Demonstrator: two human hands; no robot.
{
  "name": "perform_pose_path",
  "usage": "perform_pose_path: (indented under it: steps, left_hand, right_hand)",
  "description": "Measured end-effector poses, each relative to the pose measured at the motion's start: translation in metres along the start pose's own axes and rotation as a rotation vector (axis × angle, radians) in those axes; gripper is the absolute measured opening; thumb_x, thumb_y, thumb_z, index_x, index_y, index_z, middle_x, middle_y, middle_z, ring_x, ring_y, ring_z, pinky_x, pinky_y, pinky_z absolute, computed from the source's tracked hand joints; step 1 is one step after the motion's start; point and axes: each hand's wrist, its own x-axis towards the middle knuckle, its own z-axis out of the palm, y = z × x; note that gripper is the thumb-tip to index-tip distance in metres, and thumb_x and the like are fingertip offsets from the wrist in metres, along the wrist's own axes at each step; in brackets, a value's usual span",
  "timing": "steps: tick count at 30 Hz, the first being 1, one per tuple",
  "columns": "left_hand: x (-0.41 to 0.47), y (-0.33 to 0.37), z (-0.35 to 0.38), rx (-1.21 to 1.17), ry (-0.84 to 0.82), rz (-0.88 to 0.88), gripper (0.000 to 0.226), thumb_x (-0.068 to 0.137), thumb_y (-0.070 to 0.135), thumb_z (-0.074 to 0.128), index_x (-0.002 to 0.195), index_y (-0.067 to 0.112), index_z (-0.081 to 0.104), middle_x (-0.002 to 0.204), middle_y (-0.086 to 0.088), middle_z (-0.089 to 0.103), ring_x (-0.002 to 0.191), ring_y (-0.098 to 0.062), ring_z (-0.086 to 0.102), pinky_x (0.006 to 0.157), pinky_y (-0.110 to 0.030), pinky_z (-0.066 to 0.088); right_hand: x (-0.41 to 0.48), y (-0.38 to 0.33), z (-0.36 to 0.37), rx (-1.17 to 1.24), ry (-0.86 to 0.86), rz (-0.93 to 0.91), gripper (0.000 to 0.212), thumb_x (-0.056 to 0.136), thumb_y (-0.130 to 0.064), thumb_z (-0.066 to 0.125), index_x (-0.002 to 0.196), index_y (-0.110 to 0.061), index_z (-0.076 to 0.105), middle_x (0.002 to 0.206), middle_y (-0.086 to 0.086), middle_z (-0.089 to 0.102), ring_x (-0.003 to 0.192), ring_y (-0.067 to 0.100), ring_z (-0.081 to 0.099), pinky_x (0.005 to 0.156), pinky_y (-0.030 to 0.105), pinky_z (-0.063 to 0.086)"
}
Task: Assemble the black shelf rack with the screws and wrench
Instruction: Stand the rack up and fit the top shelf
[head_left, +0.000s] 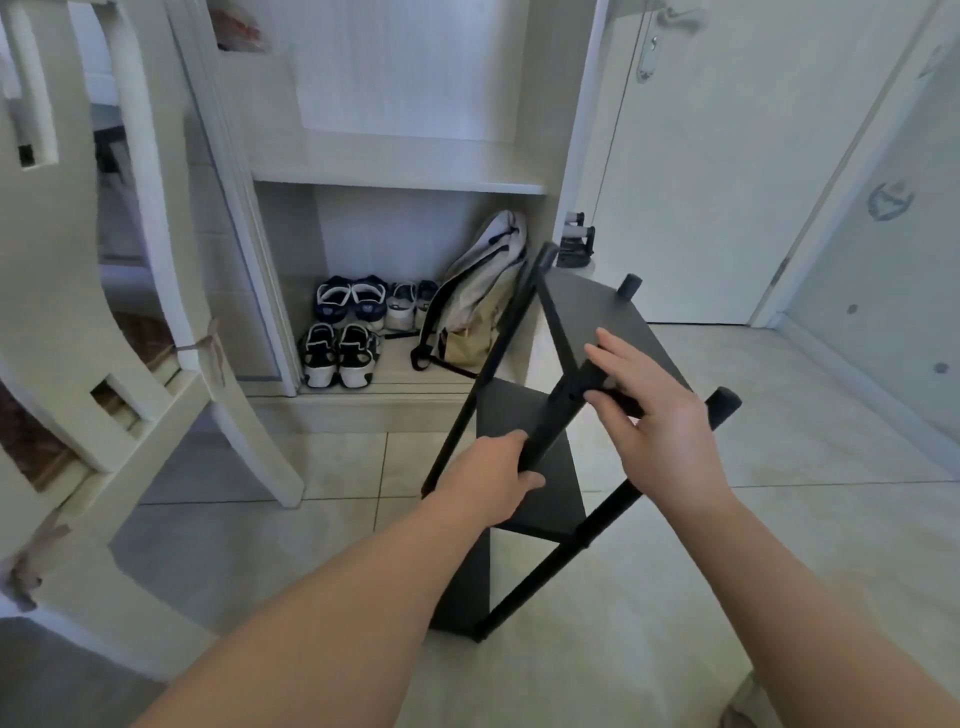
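Black shelf rack (587, 312) — left hand (491, 475) around it

Entryway: three pairs of sandals (337, 356) sit on the bottom shelf (410, 376) of a white cabinet, two pairs at the back, one in front. A beige backpack (483, 291) leans upright just right of them. White chair (52, 249) at left on the tiled floor (779, 457). Closed white door (727, 156) at right w/ silver handle (680, 18).
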Motion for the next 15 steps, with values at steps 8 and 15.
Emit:
perform_pose_path:
  steps: [8, 15]
  left_hand:
    - [0.052, 0.069, 0.073, 0.232, 0.05, 0.185, 0.021, 0.098, 0.041, 0.057, 0.106, 0.025, 0.047, 0.091, 0.001, 0.06, 0.082, -0.022, 0.06, 0.066, -0.035, 0.048]
    - [0.1, 0.077, 0.145, 0.558, -0.052, 0.225, 0.025, 0.098, 0.046, 0.055, 0.104, 0.025, 0.043, 0.079, 0.002, 0.053, 0.066, -0.019, 0.055, 0.054, -0.035, 0.046]
  right_hand:
    - [-0.039, 0.118, -0.063, 0.08, 0.258, 0.377, 0.035, 0.089, -0.003, 0.075, 0.123, -0.008, 0.069, 0.118, 0.001, 0.063, 0.099, 0.017, 0.067, 0.096, 0.022, 0.052]
    - [-0.085, 0.195, -0.06, 0.174, 0.28, 0.91, 0.031, 0.092, -0.009, 0.071, 0.122, -0.018, 0.067, 0.107, -0.002, 0.071, 0.091, -0.001, 0.066, 0.067, 0.001, 0.046]
